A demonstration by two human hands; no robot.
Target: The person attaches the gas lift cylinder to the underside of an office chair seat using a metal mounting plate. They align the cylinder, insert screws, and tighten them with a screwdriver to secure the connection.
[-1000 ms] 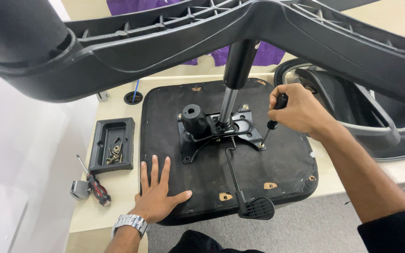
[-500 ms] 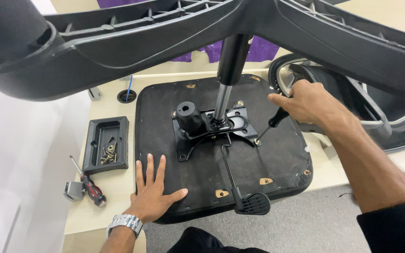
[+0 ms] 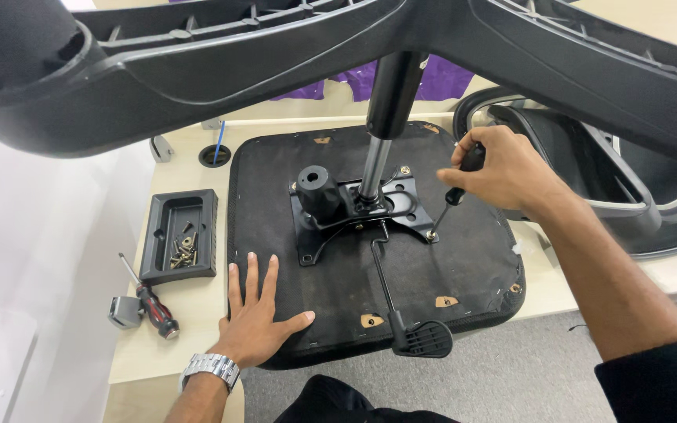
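Note:
An upturned black chair seat (image 3: 464, 258) lies on a light wooden table (image 3: 182, 321). A black metal mechanism plate (image 3: 331, 227) is mounted on it, with a gas cylinder (image 3: 381, 125) rising to the star base (image 3: 197, 70) overhead. My left hand (image 3: 256, 313) lies flat, fingers spread, on the seat's near left corner. My right hand (image 3: 503, 168) grips a black-handled screwdriver (image 3: 448, 200) whose tip meets the plate's right corner. A lever with a paddle (image 3: 421, 338) sticks out toward me.
A small black tray (image 3: 158, 235) with several screws sits left of the seat. A red-and-black screwdriver (image 3: 150, 301) and a small grey part (image 3: 125, 312) lie near it. A black chair back frame (image 3: 628, 204) rests at the right. Purple cloth (image 3: 440, 78) lies behind.
The view has shifted a little. My right hand with the screwdriver has moved slightly on the plate's right corner. My left hand stays flat on the seat.

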